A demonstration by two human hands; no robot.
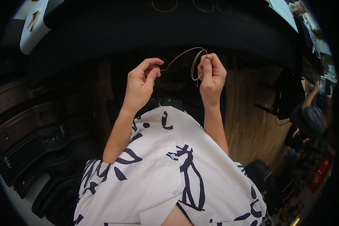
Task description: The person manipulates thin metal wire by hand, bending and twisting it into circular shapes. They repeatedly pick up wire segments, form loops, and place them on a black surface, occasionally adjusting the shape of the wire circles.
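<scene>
A thin, bronze-coloured guitar string [194,66] hangs in loose loops from my right hand [213,75], with the thumb and fingers closed on the coil. A small reddish ball end shows at the bottom of the loops. From the coil one length arcs over to the left, where my left hand [142,81] pinches its free end between thumb and fingertips. Both hands are raised in front of my body, just short of the black table [158,34]. Neither hand touches the table.
Coiled strings, one copper-coloured [164,11] and one paler [204,10], lie on the far table. Brass-coloured pieces [34,20] rest on white paper at left. Dark instrument cases [30,150] stack at my left. Another person [309,116] works at right, beyond the wooden floor [245,113].
</scene>
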